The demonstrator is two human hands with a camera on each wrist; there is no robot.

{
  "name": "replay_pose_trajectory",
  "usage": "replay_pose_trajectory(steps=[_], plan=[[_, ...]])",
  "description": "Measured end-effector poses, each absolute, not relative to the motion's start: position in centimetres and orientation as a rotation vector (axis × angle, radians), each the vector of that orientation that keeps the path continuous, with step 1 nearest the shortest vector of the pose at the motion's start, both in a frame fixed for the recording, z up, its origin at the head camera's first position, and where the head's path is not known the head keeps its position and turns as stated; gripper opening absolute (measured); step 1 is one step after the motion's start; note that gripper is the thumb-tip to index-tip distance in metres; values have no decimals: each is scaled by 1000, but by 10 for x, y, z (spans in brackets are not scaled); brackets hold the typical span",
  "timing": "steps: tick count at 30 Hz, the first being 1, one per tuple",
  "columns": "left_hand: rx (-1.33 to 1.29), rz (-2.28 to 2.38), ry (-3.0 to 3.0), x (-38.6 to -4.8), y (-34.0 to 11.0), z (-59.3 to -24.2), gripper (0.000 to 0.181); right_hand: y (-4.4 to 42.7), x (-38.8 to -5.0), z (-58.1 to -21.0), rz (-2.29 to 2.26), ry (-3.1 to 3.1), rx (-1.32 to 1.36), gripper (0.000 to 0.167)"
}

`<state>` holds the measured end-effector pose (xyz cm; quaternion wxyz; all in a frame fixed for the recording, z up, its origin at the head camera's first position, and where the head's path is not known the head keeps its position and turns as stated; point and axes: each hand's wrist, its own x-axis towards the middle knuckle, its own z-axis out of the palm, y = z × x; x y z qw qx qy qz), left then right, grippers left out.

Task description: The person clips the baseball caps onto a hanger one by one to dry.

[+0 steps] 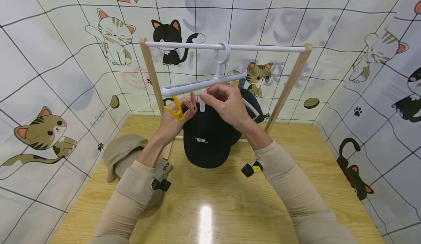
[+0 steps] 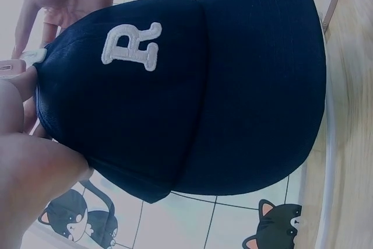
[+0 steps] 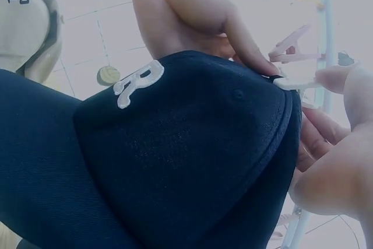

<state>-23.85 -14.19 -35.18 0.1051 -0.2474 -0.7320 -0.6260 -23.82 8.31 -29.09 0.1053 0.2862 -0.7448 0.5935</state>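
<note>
A black baseball cap with a white embroidered R hangs crown up below a pale grey clip hanger. My left hand holds the cap's crown at its left side, thumb and fingers on the fabric in the left wrist view. With thumb and fingers my right hand pinches a white clip, whose tip meets the top edge of the crown in the right wrist view. A yellow clip and a pink clip hang beside my left hand.
The hanger hooks over the white bar of a wooden-legged rack. Behind my right hand hangs another dark cap with a white edge. Beige and grey-brown caps lie on the wooden table at left, partly under my left forearm.
</note>
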Motion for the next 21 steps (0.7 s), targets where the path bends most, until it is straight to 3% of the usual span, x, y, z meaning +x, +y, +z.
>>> replay_pose_trajectory(steps=[6, 15, 21], plan=[[-719, -1801, -2176, -238, -142, -351, 48, 84, -238, -293, 1753, -2188, 847, 18], [-754, -1653, -2230, -241, -147, -352, 68, 84, -236, -293, 1708, -2205, 835, 19], [-770, -1604, -2255, -243, -149, -353, 33, 84, -235, -293, 1648, -2224, 828, 20]])
